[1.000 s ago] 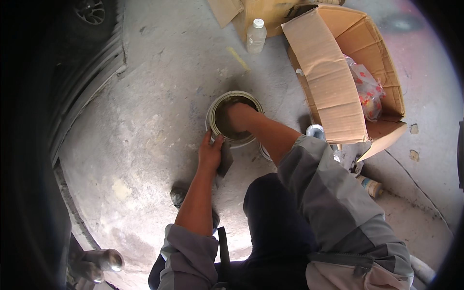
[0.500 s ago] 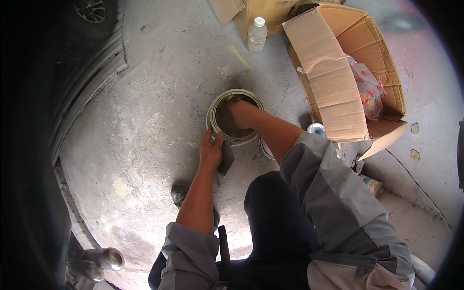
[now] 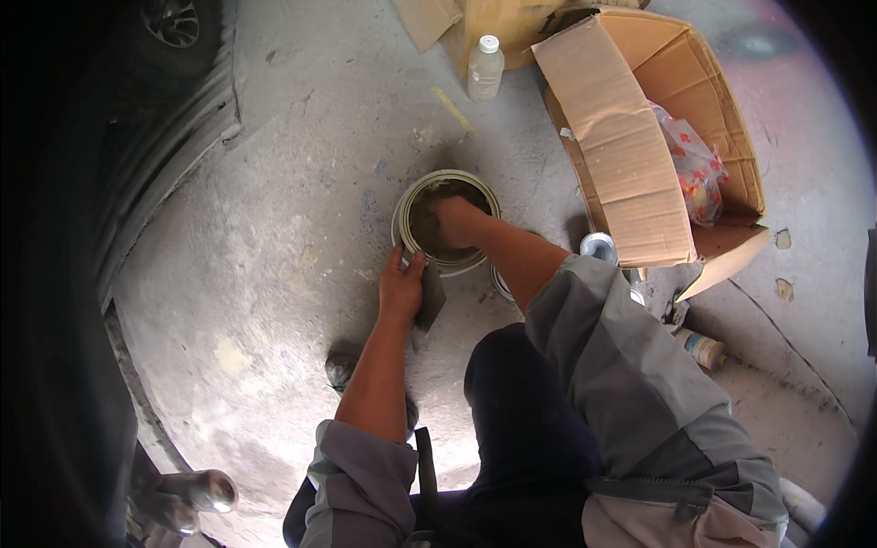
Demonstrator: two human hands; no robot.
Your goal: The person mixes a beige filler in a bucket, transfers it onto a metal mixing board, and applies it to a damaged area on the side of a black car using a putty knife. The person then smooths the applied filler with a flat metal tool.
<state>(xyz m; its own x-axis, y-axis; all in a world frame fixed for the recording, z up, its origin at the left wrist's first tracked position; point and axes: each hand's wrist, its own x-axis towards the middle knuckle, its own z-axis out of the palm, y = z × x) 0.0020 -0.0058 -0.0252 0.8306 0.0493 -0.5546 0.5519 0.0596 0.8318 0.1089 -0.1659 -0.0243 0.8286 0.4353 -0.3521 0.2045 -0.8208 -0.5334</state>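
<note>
A round metal can [image 3: 486, 208] with a pale rim and olive-brown contents stands on the concrete floor. My right hand [image 3: 452, 219] is down inside it, fingers curled at the contents; what they hold, if anything, is hidden. Against the can's lower left side, my left hand [image 3: 400, 283] grips a flat dark-grey plate [image 3: 429, 306], with fingertips at the rim. Another round tin [image 3: 502, 285] is partly hidden behind my right forearm.
An open cardboard box [image 3: 612, 146] with a printed plastic bag sits right, beside small tins [image 3: 598, 248] and a tube [image 3: 700, 347]. A bottle [image 3: 485, 73] stands near another box [image 3: 502, 27]. A car wheel [image 3: 170, 20] is upper left, metal pipes [image 3: 187, 493] lower left.
My right hand has shifted slightly within the can. My left hand, the can and the surroundings stay nearly the same.
</note>
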